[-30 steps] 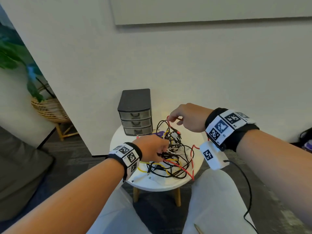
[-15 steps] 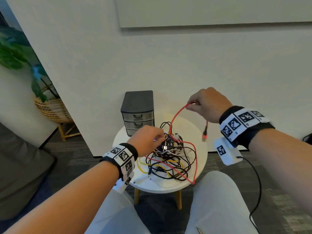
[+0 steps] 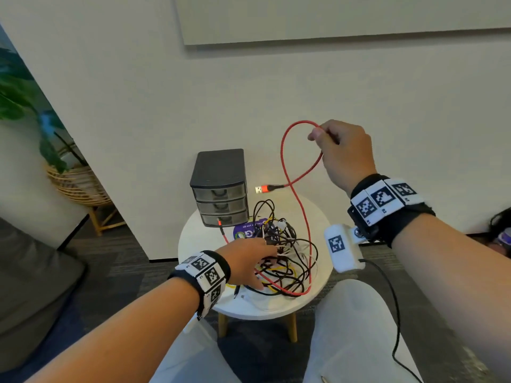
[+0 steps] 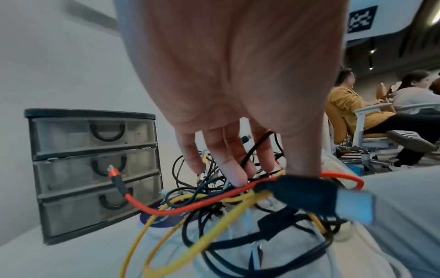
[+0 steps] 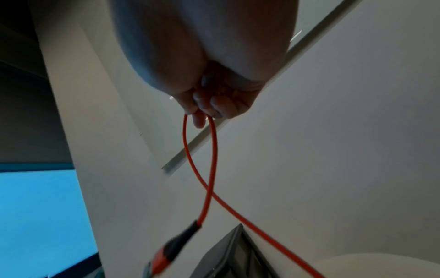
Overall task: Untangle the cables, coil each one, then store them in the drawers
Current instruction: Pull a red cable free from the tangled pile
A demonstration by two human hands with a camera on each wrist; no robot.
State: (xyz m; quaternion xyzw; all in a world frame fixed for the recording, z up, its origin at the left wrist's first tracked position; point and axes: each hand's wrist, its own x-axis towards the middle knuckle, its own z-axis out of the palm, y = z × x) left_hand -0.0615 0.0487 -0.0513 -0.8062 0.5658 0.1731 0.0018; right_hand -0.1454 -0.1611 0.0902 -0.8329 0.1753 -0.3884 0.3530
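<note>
purple sticker [image 3: 244,230] on the table with upside-down lettering, too small to read

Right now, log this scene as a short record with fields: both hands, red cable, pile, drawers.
right hand: raised, pinches the red cable near its plug end
left hand: fingers straight, pressing down on the cable pile
red cable: USB plug hangs free; rest runs into the pile
drawer unit: three drawers, all closed, on the round white table
</note>
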